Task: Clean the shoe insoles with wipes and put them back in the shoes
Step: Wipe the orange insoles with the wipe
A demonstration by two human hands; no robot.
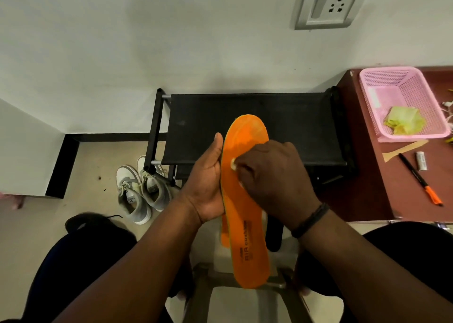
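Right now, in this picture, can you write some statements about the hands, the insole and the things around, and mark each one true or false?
1. The left hand holds the orange insole by its edge. True.
2. The right hand is empty and rests on the wooden table. False: it presses a whitish wipe against the insole, above the black shoe rack.
3. The pair of grey sneakers stands on the floor beside the rack. True.
4. The pink basket is on the floor. False: it sits on the table and holds crumpled yellow-green material.
5. A pen with an orange end lies on the table. True.
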